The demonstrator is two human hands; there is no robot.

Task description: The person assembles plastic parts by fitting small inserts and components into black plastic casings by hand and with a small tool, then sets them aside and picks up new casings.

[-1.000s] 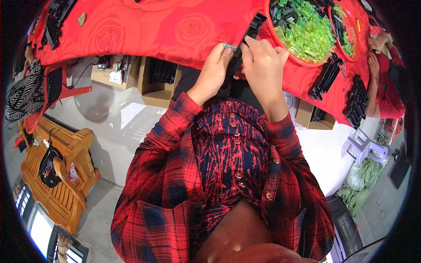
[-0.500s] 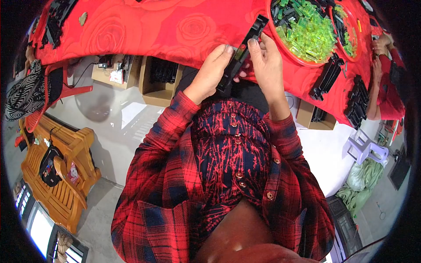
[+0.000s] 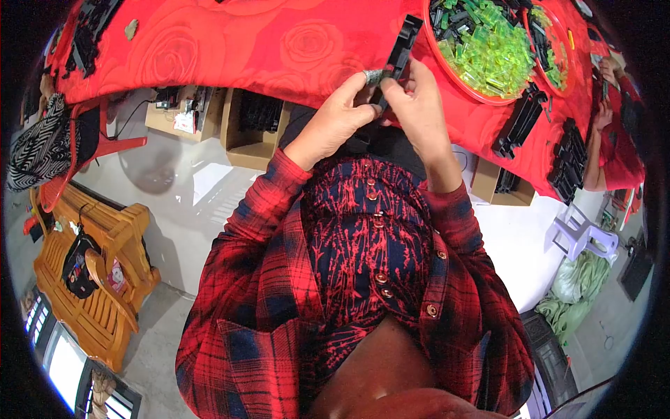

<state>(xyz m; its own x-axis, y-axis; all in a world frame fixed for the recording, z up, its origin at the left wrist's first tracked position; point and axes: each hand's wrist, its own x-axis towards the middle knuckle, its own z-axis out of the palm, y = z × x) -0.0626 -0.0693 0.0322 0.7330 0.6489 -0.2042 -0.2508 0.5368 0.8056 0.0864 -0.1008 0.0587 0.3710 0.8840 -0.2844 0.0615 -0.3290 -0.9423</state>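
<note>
A large red basin [image 3: 480,98] is heaped with translucent yellow-green pieces [image 3: 494,63], flat and rectangular in outline; black pieces [image 3: 450,21] are mixed in toward its far left side. Just beside it, black and green pieces are likewise held in a second red basin [image 3: 560,94]. Below the near edge of the worktop [image 3: 230,70], an open cardboard carton [image 3: 248,159] is partly filled with dark parts [image 3: 259,112], while a second carton [image 3: 483,183], also loaded with dark parts, is partly covered by the overhanging cloth.

A long, narrow black plastic part [image 3: 403,47], channelled and notched, is held aslant at the worktop's near edge, its far end just beside the large basin. Its lower portion is clamped in the grip of the right hand [image 3: 423,108], the thumb pressed along it; the grip of the left hand [image 3: 333,119] is closed about the lower end. A grey, speckled patch [image 3: 373,76] is seen at the left fingertips; its nature cannot be told.

The worktop is draped in red, rose-patterned cloth [image 3: 310,43], on which stacked black strips [image 3: 520,124] are laid near the basins. At the far right, another person's hands [image 3: 604,115] are raised. A grey floor [image 3: 171,255], a slatted wooden settee [image 3: 84,279] and a lavender plastic stool [image 3: 586,234] are included in the surrounding room.
</note>
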